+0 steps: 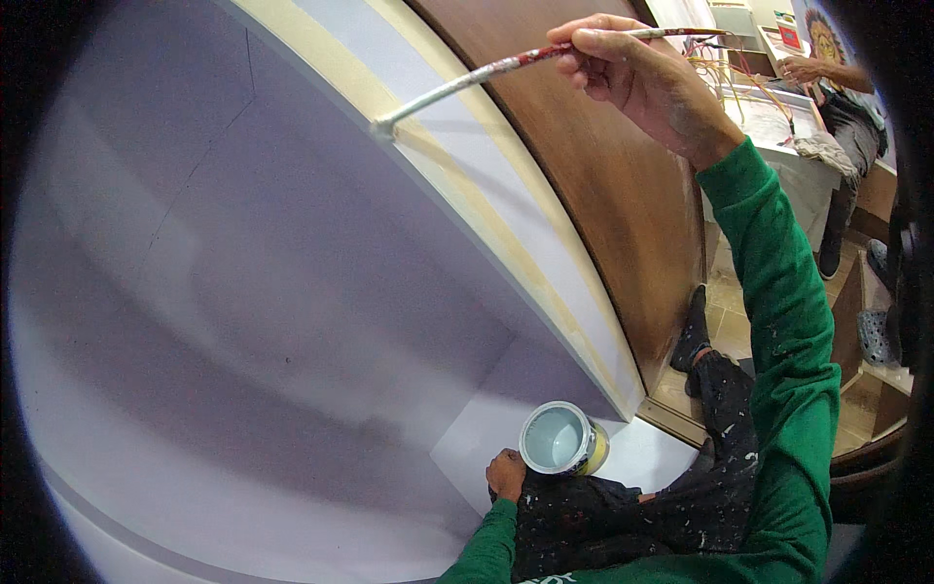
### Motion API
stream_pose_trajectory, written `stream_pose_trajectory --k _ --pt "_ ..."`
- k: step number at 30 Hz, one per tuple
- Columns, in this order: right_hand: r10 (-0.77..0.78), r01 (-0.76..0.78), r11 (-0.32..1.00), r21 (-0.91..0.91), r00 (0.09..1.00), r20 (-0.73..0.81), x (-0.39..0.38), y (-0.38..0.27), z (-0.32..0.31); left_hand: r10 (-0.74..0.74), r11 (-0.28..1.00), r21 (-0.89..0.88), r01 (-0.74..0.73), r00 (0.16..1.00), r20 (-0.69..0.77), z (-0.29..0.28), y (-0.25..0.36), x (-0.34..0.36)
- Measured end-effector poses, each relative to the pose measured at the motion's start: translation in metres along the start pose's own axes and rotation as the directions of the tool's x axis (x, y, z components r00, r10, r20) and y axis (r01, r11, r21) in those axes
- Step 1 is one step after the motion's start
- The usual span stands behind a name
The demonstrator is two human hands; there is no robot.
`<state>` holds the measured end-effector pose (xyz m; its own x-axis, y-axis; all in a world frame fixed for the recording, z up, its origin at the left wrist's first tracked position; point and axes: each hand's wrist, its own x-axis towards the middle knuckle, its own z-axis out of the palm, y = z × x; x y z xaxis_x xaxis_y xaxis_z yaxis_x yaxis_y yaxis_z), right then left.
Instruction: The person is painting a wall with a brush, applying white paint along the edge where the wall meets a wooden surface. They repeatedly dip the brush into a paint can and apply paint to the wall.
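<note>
Up in front of me, my right hand (647, 83) pinches a long, thin paintbrush (506, 66) by its handle, which is smeared with white and red. The brush's white-coated tip touches the outer edge of a pale lilac panel, beside strips of cream masking tape (467, 200). Low down, my left hand (505, 475) is closed in a fist close to an open paint can (596, 451). Whatever the left fingers hold, if anything, is hidden. Pale bluish-white paint lies inside the can, which stands on a white surface by my paint-spotted dark trousers.
The large lilac inner surface (292, 292) fills the left side. A brown wooden panel (555, 156) runs beside the taped edge. At the far right, another person's hand (803, 70) is near a white drawer-like box (773, 112) with coloured wires. Grey perforated clogs (873, 336) are below.
</note>
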<state>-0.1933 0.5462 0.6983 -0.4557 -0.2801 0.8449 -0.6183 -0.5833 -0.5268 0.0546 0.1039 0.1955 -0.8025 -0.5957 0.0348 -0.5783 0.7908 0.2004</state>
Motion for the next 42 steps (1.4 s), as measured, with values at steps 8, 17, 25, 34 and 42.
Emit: stream_pose_trajectory --k 8,17,25,34,42 --pt "0.096 -0.094 0.994 0.049 0.995 -0.040 -0.025 0.011 -0.002 -0.022 1.000 0.013 0.022 1.000 0.006 -0.008 0.001 -0.004" --pt "0.253 -0.248 0.963 0.108 0.967 -0.035 -0.077 0.031 -0.011 0.022 1.000 0.020 -0.021 1.000 -0.016 -0.005 -0.003 -0.003" --pt "0.359 -0.351 0.924 0.154 0.933 -0.026 -0.113 0.047 -0.013 0.013 0.998 0.061 -0.011 0.999 -0.030 -0.002 -0.002 -0.001" --pt "0.458 -0.450 0.885 0.115 0.887 -0.054 -0.150 0.063 -0.018 0.019 0.999 0.030 -0.018 0.999 -0.039 -0.006 0.005 -0.004" --pt "0.496 -0.494 0.867 0.070 0.869 -0.007 -0.181 0.078 -0.029 0.000 0.998 0.062 0.000 1.000 0.004 -0.008 0.011 -0.004"
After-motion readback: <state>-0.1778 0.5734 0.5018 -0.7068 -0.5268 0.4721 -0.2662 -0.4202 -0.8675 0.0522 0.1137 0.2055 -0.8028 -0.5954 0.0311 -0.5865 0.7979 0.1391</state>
